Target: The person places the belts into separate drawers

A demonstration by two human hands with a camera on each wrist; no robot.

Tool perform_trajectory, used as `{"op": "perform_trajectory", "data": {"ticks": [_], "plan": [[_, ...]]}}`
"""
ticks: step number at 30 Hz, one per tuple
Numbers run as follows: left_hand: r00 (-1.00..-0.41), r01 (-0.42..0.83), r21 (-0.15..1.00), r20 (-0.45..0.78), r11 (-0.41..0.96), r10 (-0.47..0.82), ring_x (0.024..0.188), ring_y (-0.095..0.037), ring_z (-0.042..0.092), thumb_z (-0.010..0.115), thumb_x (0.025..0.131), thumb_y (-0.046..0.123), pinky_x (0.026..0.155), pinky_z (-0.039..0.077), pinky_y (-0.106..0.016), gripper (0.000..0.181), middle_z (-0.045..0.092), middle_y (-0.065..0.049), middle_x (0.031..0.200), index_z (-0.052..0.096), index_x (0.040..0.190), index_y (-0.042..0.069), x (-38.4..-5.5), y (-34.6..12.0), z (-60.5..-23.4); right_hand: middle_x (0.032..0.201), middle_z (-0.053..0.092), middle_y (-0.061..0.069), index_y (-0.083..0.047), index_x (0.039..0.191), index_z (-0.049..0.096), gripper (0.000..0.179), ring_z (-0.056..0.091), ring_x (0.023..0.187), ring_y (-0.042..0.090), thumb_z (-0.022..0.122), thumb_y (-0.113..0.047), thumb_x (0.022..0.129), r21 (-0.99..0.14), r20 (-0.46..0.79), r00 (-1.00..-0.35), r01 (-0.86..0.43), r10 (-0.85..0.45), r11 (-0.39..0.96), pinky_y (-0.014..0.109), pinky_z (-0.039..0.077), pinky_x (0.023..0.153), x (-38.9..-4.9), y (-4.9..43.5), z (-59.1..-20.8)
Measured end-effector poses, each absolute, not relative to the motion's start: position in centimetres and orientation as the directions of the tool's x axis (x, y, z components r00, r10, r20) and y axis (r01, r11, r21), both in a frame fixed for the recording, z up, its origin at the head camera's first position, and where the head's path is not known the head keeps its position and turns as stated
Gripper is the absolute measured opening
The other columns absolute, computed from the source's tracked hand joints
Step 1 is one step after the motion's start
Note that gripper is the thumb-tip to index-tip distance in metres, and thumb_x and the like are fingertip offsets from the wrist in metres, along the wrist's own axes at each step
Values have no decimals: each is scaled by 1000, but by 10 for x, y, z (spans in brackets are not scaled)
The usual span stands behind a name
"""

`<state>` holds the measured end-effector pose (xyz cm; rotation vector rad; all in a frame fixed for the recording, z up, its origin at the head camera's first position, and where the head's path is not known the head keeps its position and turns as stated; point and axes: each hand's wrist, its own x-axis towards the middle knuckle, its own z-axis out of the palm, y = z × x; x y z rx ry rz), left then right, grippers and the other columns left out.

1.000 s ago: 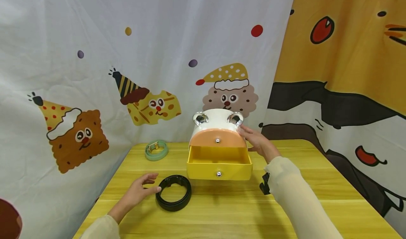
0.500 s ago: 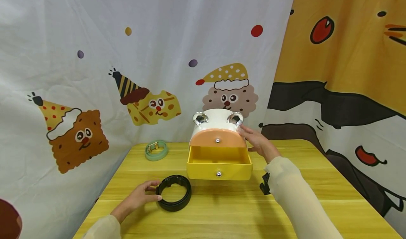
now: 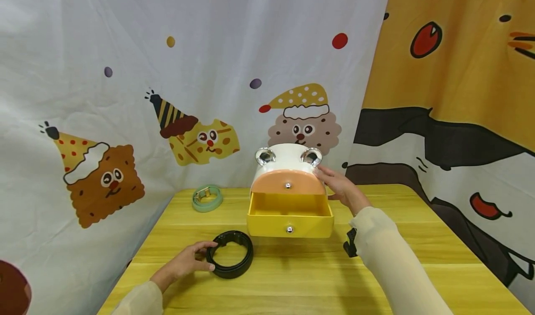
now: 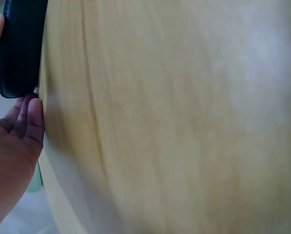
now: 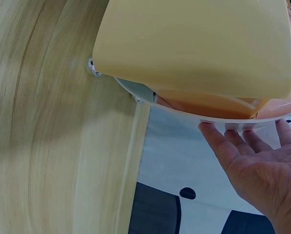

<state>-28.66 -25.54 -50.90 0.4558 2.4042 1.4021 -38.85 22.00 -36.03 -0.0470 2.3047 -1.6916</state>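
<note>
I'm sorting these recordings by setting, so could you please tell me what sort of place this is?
Probably a small staged tabletop corner indoors: a wood-grain table stands before cartoon-printed hanging cloth, with a drawer box and a coiled green belt on it.

The person wears long, plain cream fabric sleeves, the left sleeve [image 3: 140, 301] at lower left, the right sleeve [image 3: 394, 257] at lower right, creased near its cuff. A small, angular black fitting [image 3: 350, 244] shows beside the right sleeve.
</note>
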Motion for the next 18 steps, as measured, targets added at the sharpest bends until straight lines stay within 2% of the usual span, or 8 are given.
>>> {"op": "perform_trajectory", "data": {"ticks": [3, 10, 18], "plan": [[-886, 133, 877, -104, 463, 452, 117, -35, 50, 81, 85, 21, 95, 43, -56, 69, 51, -22, 136, 49, 142, 1, -288, -255, -509, 166, 2, 13, -30, 160, 11, 75, 7, 148, 42, 47, -57, 100, -940, -201, -961, 135, -192, 312, 65, 26, 109, -389, 220, -361], [-861, 167, 885, -84, 434, 502, 110, -29, 51, 82, 82, 12, 99, 36, -65, 72, 53, -20, 127, 45, 143, -2, -289, -255, -512, 165, 2, 14, -29, 160, 11, 72, 7, 148, 44, 45, -54, 102, -943, -181, -962, 110, -204, 315, 65, 29, 108, -390, 220, -362], [-862, 211, 876, -42, 433, 505, 101, -27, 46, 83, 80, 9, 92, 40, -54, 63, 53, -16, 116, 50, 132, -1, -288, -252, -513, 165, 2, 14, -27, 160, 11, 73, 7, 148, 44, 45, -54, 102, -945, -177, -962, 107, -210, 308, 65, 29, 107, -388, 220, -362]]}}
